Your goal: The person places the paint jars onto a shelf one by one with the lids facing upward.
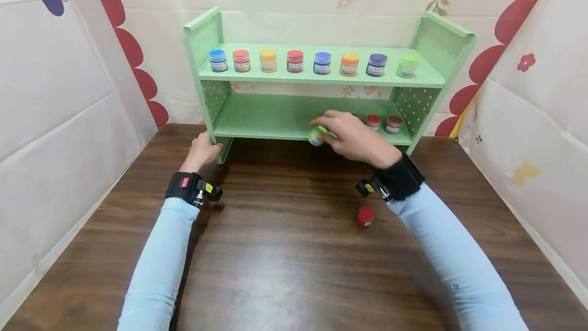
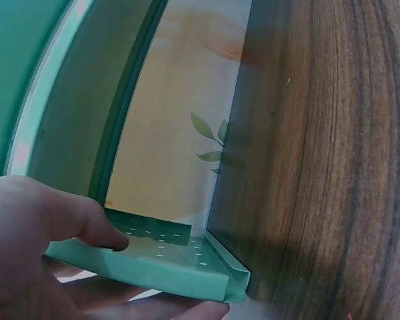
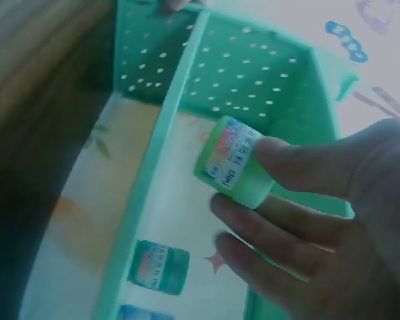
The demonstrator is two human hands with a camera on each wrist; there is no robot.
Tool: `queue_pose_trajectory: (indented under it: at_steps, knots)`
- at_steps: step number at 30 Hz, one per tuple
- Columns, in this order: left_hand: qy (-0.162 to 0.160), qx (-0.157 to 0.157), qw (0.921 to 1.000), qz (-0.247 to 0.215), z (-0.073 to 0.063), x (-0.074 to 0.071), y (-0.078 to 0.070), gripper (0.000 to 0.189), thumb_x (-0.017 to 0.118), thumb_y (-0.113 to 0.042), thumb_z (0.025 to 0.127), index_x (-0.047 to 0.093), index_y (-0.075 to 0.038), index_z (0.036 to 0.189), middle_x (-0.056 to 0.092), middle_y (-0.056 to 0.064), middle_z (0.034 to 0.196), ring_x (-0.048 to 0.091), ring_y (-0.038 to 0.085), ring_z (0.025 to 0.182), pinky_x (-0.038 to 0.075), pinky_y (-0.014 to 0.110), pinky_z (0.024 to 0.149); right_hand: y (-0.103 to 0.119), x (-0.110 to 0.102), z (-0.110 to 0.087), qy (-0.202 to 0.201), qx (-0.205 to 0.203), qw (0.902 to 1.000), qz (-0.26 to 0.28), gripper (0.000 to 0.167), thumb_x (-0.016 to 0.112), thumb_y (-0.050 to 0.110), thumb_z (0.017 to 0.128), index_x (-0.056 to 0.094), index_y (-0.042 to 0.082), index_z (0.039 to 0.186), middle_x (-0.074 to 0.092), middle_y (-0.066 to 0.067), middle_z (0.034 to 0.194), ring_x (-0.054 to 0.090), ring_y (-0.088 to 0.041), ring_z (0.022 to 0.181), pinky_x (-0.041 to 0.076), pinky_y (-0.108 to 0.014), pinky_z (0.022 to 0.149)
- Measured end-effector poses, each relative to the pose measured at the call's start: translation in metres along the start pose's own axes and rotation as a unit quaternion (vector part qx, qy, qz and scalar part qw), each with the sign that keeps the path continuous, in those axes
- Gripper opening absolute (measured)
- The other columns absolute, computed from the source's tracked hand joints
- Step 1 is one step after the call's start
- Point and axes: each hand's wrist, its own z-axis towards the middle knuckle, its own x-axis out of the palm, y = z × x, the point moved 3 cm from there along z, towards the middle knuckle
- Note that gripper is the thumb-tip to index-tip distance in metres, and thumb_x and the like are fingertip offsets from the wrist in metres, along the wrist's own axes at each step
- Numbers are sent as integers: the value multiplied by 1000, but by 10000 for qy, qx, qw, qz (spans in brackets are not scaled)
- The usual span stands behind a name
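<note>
My right hand (image 1: pixel 351 134) pinches a light green paint jar (image 1: pixel 316 136) between thumb and fingers, at the front edge of the lower shelf. In the right wrist view the green jar is tilted, its printed label showing. Down at the left, my left hand (image 1: pixel 202 151) grips the lower side panel of the mint green shelf rack (image 1: pixel 266 116); its thumb lies inside and its fingers pass underneath. On the lower shelf at right stand a red jar (image 1: pixel 373 121) and a brown jar (image 1: pixel 393 124). Behind my right hand another jar is mostly hidden; a teal jar (image 3: pixel 159 267) shows in the right wrist view.
Several paint jars line the upper shelf, from a blue jar (image 1: pixel 218 60) at left to a lime green jar (image 1: pixel 408 65) at right. A red jar (image 1: pixel 365 216) stands on the brown wooden table (image 1: pixel 275 249), near my right wrist. Printed cloth surrounds the table.
</note>
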Motion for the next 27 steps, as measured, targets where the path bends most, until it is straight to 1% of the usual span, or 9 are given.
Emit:
queue_pose_trajectory:
  at_steps: [2, 5, 8, 10, 13, 16, 18, 23, 27]
  knots:
    - [7, -24, 10000, -2, -1, 0, 3, 37, 50, -18, 100, 52, 2, 130, 58, 23, 123, 54, 37, 112, 47, 57, 100, -1, -1, 17, 103, 57, 9999, -109, 34, 67, 9, 99, 66, 2, 133, 68, -17, 124, 67, -31, 108, 56, -47, 91]
    - [-10, -19, 10000, 35, -2, 0, 5, 34, 49, -18, 99, 52, 2, 126, 57, 22, 117, 53, 36, 107, 47, 54, 95, -6, -2, 40, 360, 152, 9990, -235, 34, 68, 9, 98, 67, 3, 132, 68, -18, 124, 67, -32, 109, 55, -47, 93]
    - [-44, -15, 10000, 23, -2, 0, 5, 32, 49, -18, 99, 53, 1, 125, 57, 21, 116, 53, 35, 107, 47, 54, 96, -15, 0, 59, 681, 263, 9969, -309, 35, 68, 11, 99, 66, 2, 132, 68, -19, 128, 65, -34, 115, 53, -49, 99]
    - [-47, 5, 10000, 21, -2, 0, 5, 33, 49, -18, 99, 53, 2, 125, 57, 21, 116, 53, 36, 108, 47, 55, 97, -23, 2, 67, 879, 383, 9948, -331, 37, 67, 12, 99, 65, 1, 134, 67, -19, 132, 64, -34, 121, 51, -49, 104]
    - [-19, 27, 10000, 32, -1, 1, 4, 29, 49, -18, 98, 53, 0, 121, 58, 20, 112, 54, 36, 106, 47, 53, 95, -34, 5, 72, 1057, 572, 9924, -265, 38, 65, 12, 99, 64, 1, 136, 66, -17, 137, 61, -33, 125, 48, -49, 107]
    - [7, 39, 10000, 34, 0, 1, 2, 26, 49, -18, 98, 53, -1, 118, 57, 19, 109, 54, 35, 104, 46, 51, 92, -42, 8, 75, 1155, 721, 9906, -155, 38, 64, 11, 99, 65, 3, 136, 65, -15, 137, 61, -30, 121, 48, -47, 105]
    - [16, 30, 10000, -18, 0, 0, 1, 28, 49, -17, 98, 53, -1, 121, 57, 19, 110, 54, 34, 105, 46, 49, 92, -45, 10, 76, 1223, 783, 9893, -127, 39, 63, 12, 99, 64, 3, 137, 65, -16, 138, 59, -31, 121, 47, -48, 105]
    - [57, 31, 10000, -48, 1, -3, 1, 37, 49, -16, 98, 52, 2, 130, 57, 20, 116, 54, 35, 107, 46, 51, 94, -47, 12, 78, 1327, 945, 9864, -200, 42, 62, 11, 99, 62, 2, 139, 61, -19, 142, 54, -36, 133, 43, -52, 112]
    - [74, 3, 9999, -71, 1, -2, 0, 39, 48, -16, 99, 52, 3, 133, 57, 21, 119, 53, 35, 109, 46, 53, 97, -47, 12, 77, 1374, 1031, 9849, -222, 43, 61, 13, 99, 60, 2, 141, 60, -19, 144, 52, -37, 135, 42, -52, 112]
